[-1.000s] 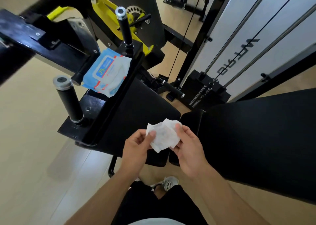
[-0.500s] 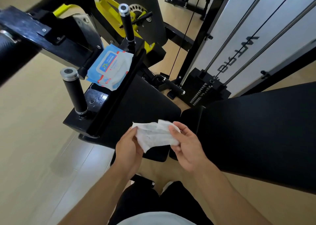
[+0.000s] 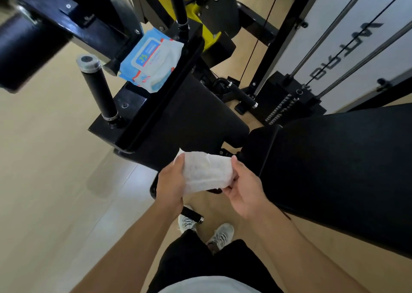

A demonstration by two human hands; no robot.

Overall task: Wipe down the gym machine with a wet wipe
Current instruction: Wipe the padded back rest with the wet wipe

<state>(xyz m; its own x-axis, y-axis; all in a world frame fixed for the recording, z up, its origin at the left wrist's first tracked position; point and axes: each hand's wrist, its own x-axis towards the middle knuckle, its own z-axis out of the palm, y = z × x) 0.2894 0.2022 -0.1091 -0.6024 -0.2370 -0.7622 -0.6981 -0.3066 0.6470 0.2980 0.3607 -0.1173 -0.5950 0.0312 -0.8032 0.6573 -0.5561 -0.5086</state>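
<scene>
- The left hand [image 3: 171, 184] and the right hand [image 3: 244, 190] each pinch one end of the wet wipe [image 3: 206, 173], thumbs on top and the other fingers curled beneath.
- The step in hand looks like spreading the wipe; it goes best if the sheet is pulled flat, then laid over one palm so a broad face meets the surface.
- The wipe hangs stretched between the two hands, just above the near edge of the black pad [image 3: 191, 119], not touching it.
- Farther off, the wipes pack [image 3: 151, 58] rests on the machine frame [image 3: 120, 116] between two upright handles.
</scene>
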